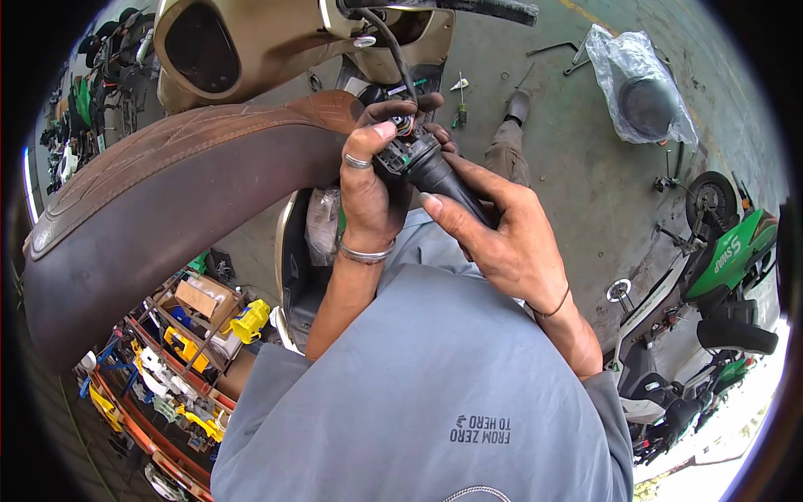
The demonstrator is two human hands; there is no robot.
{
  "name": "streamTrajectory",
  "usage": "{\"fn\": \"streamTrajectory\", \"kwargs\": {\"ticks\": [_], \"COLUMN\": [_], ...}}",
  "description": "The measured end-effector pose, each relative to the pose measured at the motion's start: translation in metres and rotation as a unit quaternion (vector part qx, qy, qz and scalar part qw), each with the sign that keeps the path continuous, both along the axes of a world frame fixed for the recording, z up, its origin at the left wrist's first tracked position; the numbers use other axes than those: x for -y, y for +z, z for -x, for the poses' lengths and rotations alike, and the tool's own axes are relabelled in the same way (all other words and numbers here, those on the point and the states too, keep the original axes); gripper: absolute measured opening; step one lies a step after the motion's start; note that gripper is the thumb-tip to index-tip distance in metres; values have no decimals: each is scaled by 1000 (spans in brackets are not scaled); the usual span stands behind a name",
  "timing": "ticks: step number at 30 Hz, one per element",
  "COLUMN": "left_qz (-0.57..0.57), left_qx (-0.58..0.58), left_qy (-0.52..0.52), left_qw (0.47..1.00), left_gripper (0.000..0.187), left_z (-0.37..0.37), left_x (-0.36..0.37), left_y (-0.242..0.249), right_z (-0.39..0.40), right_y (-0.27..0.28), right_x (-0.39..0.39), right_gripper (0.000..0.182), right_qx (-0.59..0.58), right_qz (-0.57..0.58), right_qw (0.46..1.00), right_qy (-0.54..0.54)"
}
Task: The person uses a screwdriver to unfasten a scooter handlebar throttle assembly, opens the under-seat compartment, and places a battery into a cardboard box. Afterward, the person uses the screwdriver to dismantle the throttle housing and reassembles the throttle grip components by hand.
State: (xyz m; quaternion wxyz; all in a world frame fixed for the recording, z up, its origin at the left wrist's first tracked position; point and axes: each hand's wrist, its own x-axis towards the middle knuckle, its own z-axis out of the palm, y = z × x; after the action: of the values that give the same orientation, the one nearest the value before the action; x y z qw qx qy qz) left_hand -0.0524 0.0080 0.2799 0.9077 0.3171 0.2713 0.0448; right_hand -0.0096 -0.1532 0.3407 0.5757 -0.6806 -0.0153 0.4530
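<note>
My right hand (510,226) is wrapped around a black ribbed handlebar grip (447,182), its thumb lying along the near side. At the grip's upper end sits an opened black switch housing (406,155) with a green part showing inside. My left hand (368,180), with a ring and bracelets, is closed on this housing, its thumb by a bundle of coloured wires (405,125). A black cable (397,50) runs from the wires up to the scooter front. Some of my left fingers are hidden behind the housing.
A beige scooter body (276,50) stands ahead, with a raised brown seat (192,176) at left. A plastic-wrapped round part (648,105) and a screwdriver (461,109) lie on the floor. Green-and-white motorbikes (728,259) stand right; a parts rack (180,368) stands lower left.
</note>
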Motion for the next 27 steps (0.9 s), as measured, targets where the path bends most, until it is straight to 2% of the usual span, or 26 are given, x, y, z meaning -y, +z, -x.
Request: {"fn": "streamTrajectory", "kwargs": {"ticks": [3,6,9,12,15,19,22,27], "left_qz": [12,0,-15,-22,-8,0,-15,-32], "left_qx": [0,-8,-14,-13,-9,-4,-11,-16], "left_qy": [7,6,-3,-17,-18,-15,-13,-10], "left_qw": [1000,1000,1000,1000,1000,1000,1000,999], "left_gripper": [36,36,36,36,36,37,37,36], "left_z": [0,-2,-2,-2,-2,-1,0,2], "left_x": [2,1,1,-1,-1,-1,0,3], "left_y": [-1,-3,-3,-2,-1,0,0,1], "right_z": [12,17,17,8,-4,-2,-1,6], "right_y": [-15,-20,-22,-16,-13,-18,-20,-19], "right_x": [-3,-4,-4,2,7,8,9,9], "right_gripper": [50,48,47,47,47,46,57,53], "right_qx": [142,212,194,73,-178,-214,-211,-171], "right_qz": [-35,-20,-30,-41,-114,-139,-138,-121], "right_qw": [988,976,978,996,976,965,967,976], "right_qy": [-41,-49,-64,-35,-47,-62,-48,-53]}}
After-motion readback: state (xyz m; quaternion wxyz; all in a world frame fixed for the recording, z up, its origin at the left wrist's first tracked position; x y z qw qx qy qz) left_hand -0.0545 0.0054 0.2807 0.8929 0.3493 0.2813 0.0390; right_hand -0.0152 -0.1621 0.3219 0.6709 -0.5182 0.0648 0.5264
